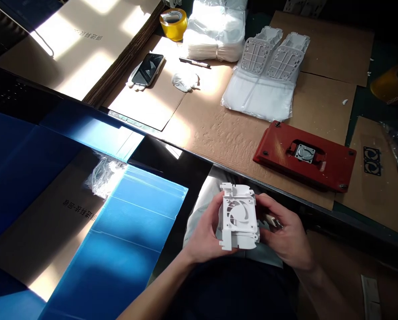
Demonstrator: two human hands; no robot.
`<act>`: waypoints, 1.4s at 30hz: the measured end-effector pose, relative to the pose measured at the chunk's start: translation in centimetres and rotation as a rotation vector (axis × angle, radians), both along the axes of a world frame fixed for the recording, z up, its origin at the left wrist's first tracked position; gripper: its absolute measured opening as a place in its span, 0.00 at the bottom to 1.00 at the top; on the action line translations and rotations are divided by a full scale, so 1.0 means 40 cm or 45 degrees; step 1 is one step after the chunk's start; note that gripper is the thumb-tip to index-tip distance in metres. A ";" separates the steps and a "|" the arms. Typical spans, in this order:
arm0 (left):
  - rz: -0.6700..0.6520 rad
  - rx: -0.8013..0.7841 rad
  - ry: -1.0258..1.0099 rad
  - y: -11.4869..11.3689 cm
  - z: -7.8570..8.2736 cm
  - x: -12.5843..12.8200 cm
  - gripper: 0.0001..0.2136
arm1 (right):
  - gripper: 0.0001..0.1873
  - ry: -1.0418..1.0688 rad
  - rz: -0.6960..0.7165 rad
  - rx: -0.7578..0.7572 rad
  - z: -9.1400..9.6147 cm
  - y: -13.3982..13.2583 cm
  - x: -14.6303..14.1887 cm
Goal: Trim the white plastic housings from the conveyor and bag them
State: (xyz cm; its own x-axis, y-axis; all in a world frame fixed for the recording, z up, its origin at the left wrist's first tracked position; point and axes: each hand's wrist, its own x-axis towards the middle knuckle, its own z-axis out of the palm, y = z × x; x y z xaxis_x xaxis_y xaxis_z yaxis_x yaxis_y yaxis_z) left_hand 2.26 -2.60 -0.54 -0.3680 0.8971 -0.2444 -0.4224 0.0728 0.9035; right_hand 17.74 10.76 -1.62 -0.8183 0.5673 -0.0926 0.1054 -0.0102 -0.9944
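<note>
Both my hands hold a white moulded plastic part (238, 216) with a round fan-like opening, above my lap near the table's front edge. My left hand (203, 234) grips its left side, fingers wrapped round it. My right hand (285, 235) closes on its right side, and a thin tool-like tip (272, 220) pokes out between the fingers. A red fixture block (305, 155) with a grey metal insert lies on the table just beyond the part.
Two white ribbed parts (274, 55) lie on a stack of clear bags (257, 95). Further back are a phone (148, 69), a pen (194, 62), a white glove (185, 81) and yellow tape rolls (174, 23). A blue corrugated box (125, 240) with cardboard stands at my left.
</note>
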 end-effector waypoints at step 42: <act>-0.186 -0.433 -0.591 0.005 -0.027 -0.002 0.34 | 0.16 -0.006 -0.138 -0.533 -0.021 0.001 -0.037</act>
